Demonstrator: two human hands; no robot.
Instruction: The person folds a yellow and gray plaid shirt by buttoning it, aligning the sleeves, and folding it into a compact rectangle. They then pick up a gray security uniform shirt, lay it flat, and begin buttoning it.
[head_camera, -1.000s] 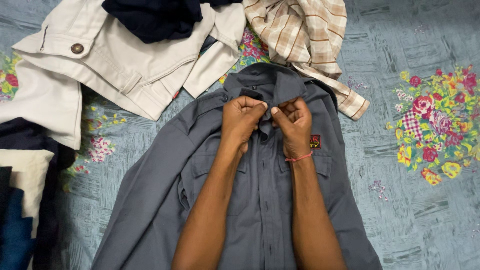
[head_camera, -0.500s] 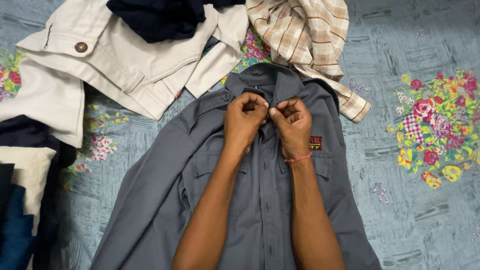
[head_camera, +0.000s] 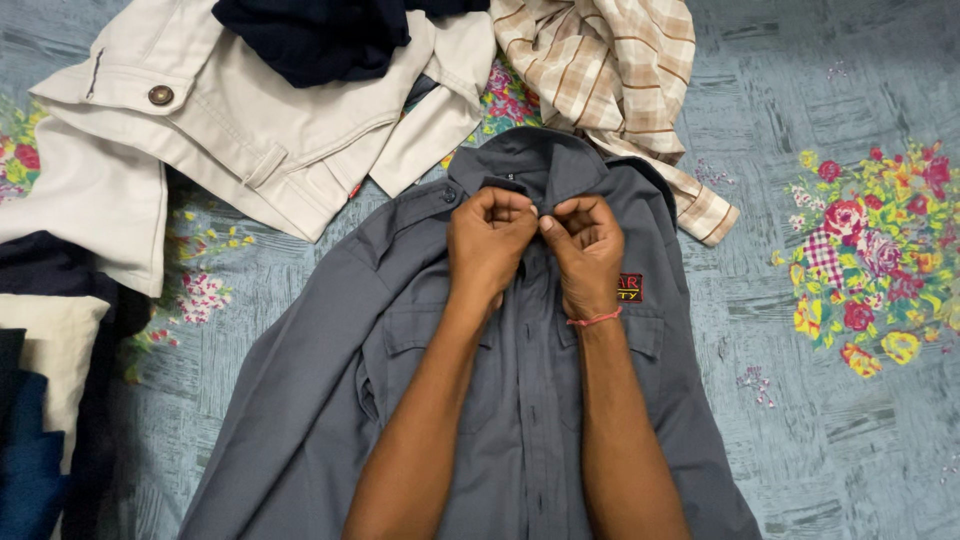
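I see a blue sheet (head_camera: 830, 420) with flower prints covering the whole surface. A grey shirt (head_camera: 330, 380) lies flat on it, front up, collar at the top, sleeve spread to the lower left. Cream trousers (head_camera: 230, 120) sit at upper left, touching the shirt's shoulder, with a dark navy garment (head_camera: 310, 35) piled on top. A beige checked shirt (head_camera: 610, 70) is crumpled at top centre, its cuff lying beside the grey collar. Dark and cream folded cloth (head_camera: 45, 380) at the left edge. My left hand (head_camera: 488, 240) and right hand (head_camera: 585, 250) meet just under the collar, both grips closed tight, pinching the shirt's front placket. A red thread band (head_camera: 595, 319) circles my right wrist.
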